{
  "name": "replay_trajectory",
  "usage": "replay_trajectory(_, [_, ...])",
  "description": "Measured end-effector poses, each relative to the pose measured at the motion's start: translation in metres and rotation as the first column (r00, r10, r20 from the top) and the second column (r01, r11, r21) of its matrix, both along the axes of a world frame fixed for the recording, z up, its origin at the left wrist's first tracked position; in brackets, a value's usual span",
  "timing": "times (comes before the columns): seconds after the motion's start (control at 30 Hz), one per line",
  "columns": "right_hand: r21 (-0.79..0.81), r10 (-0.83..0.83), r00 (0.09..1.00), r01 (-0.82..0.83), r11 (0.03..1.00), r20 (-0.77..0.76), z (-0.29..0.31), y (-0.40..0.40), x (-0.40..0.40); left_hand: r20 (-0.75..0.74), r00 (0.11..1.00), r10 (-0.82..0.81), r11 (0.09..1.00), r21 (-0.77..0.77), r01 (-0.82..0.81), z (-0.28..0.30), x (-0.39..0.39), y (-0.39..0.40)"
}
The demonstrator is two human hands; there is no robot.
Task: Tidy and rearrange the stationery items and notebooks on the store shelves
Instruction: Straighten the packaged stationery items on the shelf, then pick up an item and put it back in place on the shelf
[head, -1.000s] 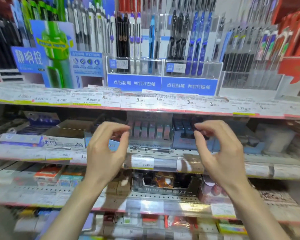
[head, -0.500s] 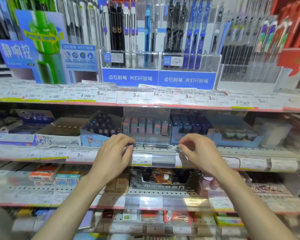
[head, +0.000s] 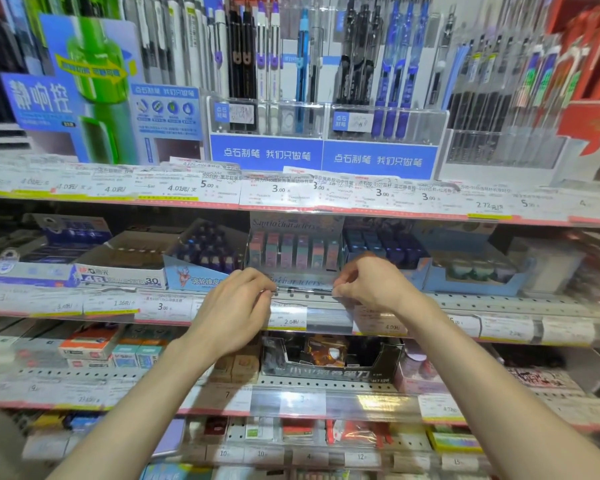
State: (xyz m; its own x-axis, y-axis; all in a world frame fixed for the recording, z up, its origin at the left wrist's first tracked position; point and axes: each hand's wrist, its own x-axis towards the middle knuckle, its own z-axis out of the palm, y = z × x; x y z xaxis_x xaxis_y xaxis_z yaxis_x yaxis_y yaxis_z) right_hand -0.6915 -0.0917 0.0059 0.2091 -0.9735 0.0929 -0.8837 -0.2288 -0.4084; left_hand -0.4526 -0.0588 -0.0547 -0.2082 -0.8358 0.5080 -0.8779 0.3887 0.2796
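Left hand (head: pixel 238 308) and right hand (head: pixel 369 285) each pinch an end of the dark pen (head: pixel 303 290) lying loose on the shelf lip (head: pixel 499 301), likely to lift it level.

Perforated metal shelf (head: pixel 482 301) with price tags along its front lip; on it sit a pastel eraser display box (head: pixel 293 252), a dark pen (head: pixel 302 291), a blue carton (head: pixel 201 258).

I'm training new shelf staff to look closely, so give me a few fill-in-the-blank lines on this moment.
1. Both hands, left hand and right hand, pinch the ends of a dark ____ lying along the shelf edge.
2. Behind it stands the clear Sanrio display box, on the ____ shelf from the top.
3. The price tag between the hands reads ____.

Missing: pen; second; 2.0
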Motion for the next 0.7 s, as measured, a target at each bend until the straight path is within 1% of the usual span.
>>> replay_trajectory(0.1, [0.028, 0.021, 0.999, -0.021, 0.999, 0.03, 0.0, -0.001, -0.001, -0.004, 1.0, -0.003, 1.0, 0.004, 0.003, 0.0, -0.001, 0.0])
replay_trajectory(0.17, [0.049, 0.039, 0.996, -0.042, 0.998, 0.075, -0.002, -0.002, -0.003, -0.012, 1.0, -0.003, 1.0, 0.009, 0.003, 0.001, -0.002, 0.0])
replay_trajectory(0.23, [0.08, 0.04, 0.986, -0.053, 0.995, 0.162, -0.003, -0.001, -0.005, -0.02, 1.0, -0.002, 1.0, 0.011, 0.002, 0.0, -0.002, 0.0])
replay_trajectory(0.27, [0.099, 0.029, 0.972, -0.054, 0.994, 0.233, -0.005, 0.0, -0.007, -0.023, 1.0, -0.001, 1.0, 0.01, 0.002, 0.0, -0.002, 0.0])
replay_trajectory(0.33, [0.123, -0.007, 0.926, -0.043, 0.991, 0.378, -0.007, 0.001, -0.01, -0.034, 0.999, 0.001, 1.0, 0.009, -0.001, 0.0, -0.003, -0.001])
replay_trajectory(0.43, [0.149, -0.057, 0.853, -0.025, 0.989, 0.518, -0.009, 0.003, -0.013, -0.035, 0.999, 0.004, 1.0, 0.009, -0.004, 0.001, -0.005, -0.002])
replay_trajectory(0.5, [0.158, -0.078, 0.804, -0.02, 0.987, 0.589, -0.01, 0.005, -0.014, -0.043, 0.999, 0.006, 1.0, 0.011, -0.005, 0.002, -0.006, -0.002])
replay_trajectory(0.6, [0.137, -0.106, 0.752, 0.021, 0.99, 0.651, -0.01, 0.005, -0.018, -0.072, 0.997, -0.001, 1.0, 0.02, 0.002, 0.003, -0.007, -0.003])
replay_trajectory(0.7, [0.147, -0.127, 0.649, 0.024, 0.989, 0.75, -0.012, 0.004, -0.025, -0.113, 0.993, -0.034, 0.999, 0.024, 0.036, 0.006, -0.009, -0.002])
